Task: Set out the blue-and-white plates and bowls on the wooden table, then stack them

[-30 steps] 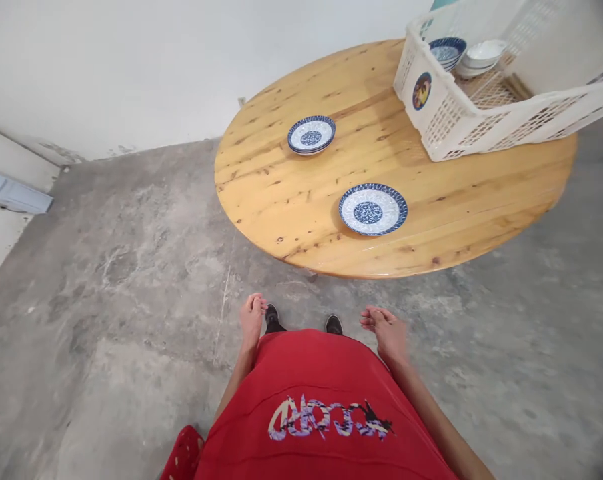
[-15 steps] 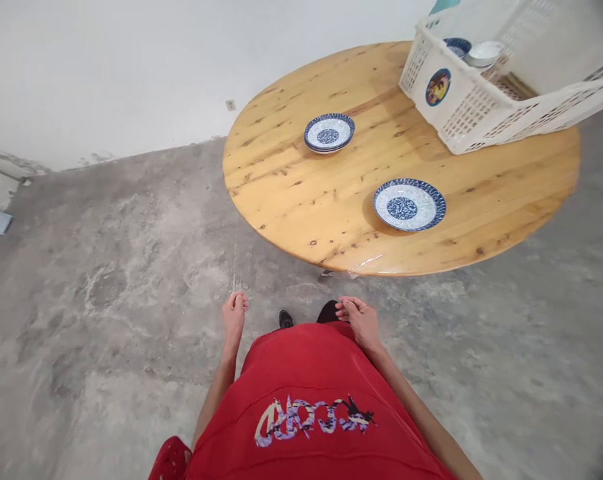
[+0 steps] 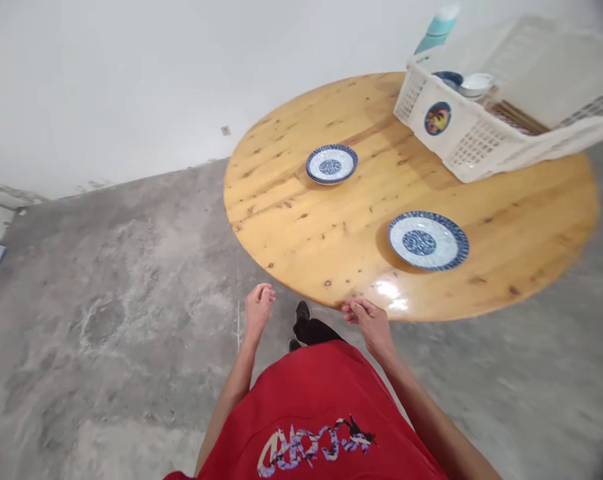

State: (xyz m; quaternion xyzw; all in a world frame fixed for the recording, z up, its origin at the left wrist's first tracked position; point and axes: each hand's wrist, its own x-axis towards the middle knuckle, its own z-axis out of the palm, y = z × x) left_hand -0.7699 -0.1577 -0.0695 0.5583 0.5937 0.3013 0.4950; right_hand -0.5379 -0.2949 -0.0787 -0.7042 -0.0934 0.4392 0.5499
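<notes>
My left hand [image 3: 259,308] hangs in the air left of the table's near edge, its fingers loosely curled with nothing visible in them. My right hand [image 3: 369,323] is at the near edge of the round wooden table [image 3: 291,220], fingers half bent and partly spread, holding nothing I can see. Whether it touches the edge I cannot tell. Beyond it lies a larger plate [image 3: 428,241] with a blue patterned rim and centre. Farther back is a small stack of similar, smaller plates [image 3: 331,164]. Both hands are apart from the plates.
A white plastic basket [image 3: 474,148] stands at the table's right rear, holding a dark blue bowl [image 3: 449,79], a white bowl [image 3: 476,85] and thin brown sticks. Behind it is a turquoise bottle [image 3: 435,33]. A white wall [image 3: 131,80] borders the concrete floor [image 3: 131,280].
The table appears lower and closer as I have come nearer. Both my hands have moved forward toward its near edge, and my feet have shifted. The plates stay in place on the table.
</notes>
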